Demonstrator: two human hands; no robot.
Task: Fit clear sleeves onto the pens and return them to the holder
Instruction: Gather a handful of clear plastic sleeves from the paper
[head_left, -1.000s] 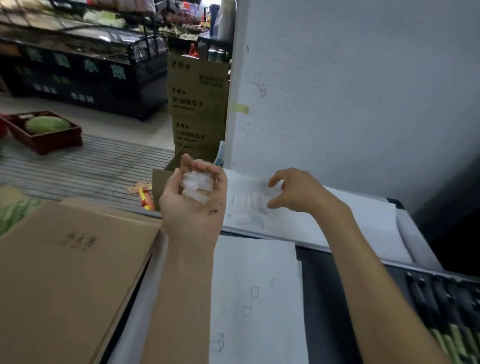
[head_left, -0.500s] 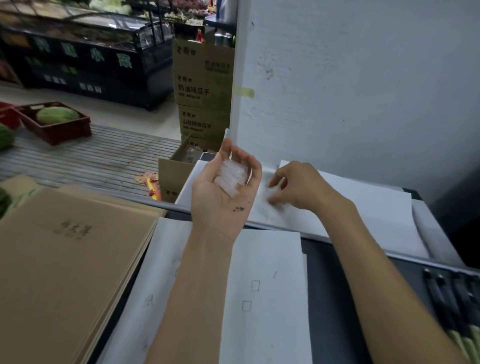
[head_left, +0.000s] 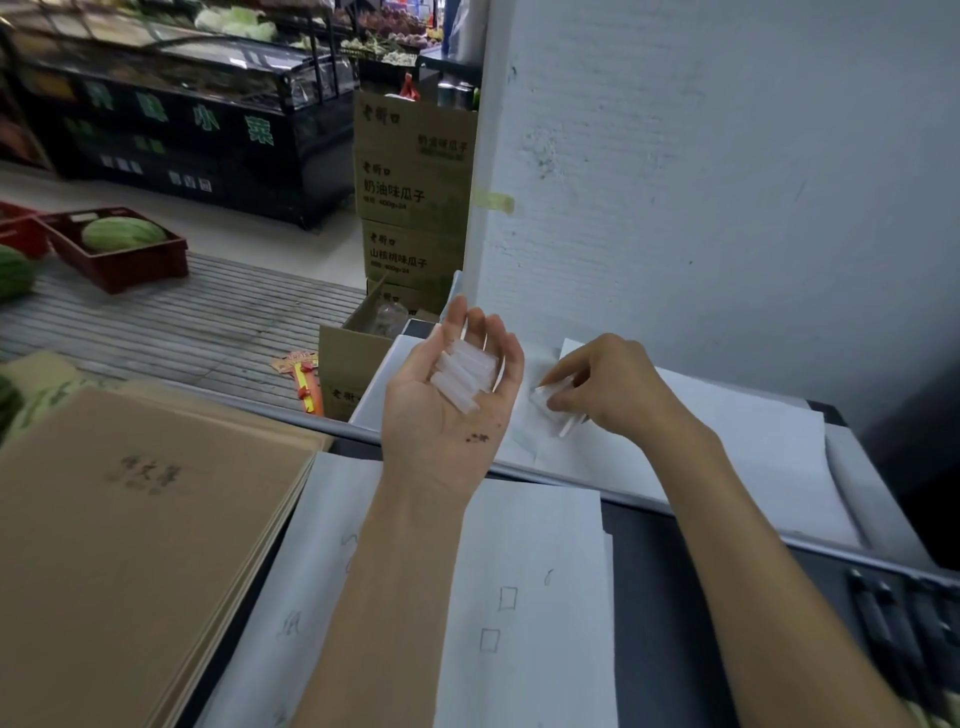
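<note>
The left grip (head_left: 451, 410) lies palm up over the bench (head_left: 675, 613), fingers spread and only lightly cupped, carrying a small heap of sleeves (head_left: 462, 375): short, clear, frosted plastic tubes lying crosswise on the fingers and upper palm. A few dark ink specks mark the heel of that palm. Just beside it, the right grip (head_left: 597, 387) is turned knuckles up with its fingertips curled, pinching loose sleeves (head_left: 558, 413) of the same cloudy plastic against a smooth white sheet (head_left: 737, 447); how many it holds is too blurred to tell. A second white paper (head_left: 535, 525), marked with faint pencilled squares, lies under the left forearm on the dark matt bench top. To the left sits a flat stack of brown card (head_left: 135, 530) with squared edges. The pens (head_left: 883, 623), slim dark barrels, lie in parallel rows at the lower right edge, well apart from both grips. Behind the bench rises a rough white wall (head_left: 701, 182), and beside it stand printed brown cartons (head_left: 410, 171).
</note>
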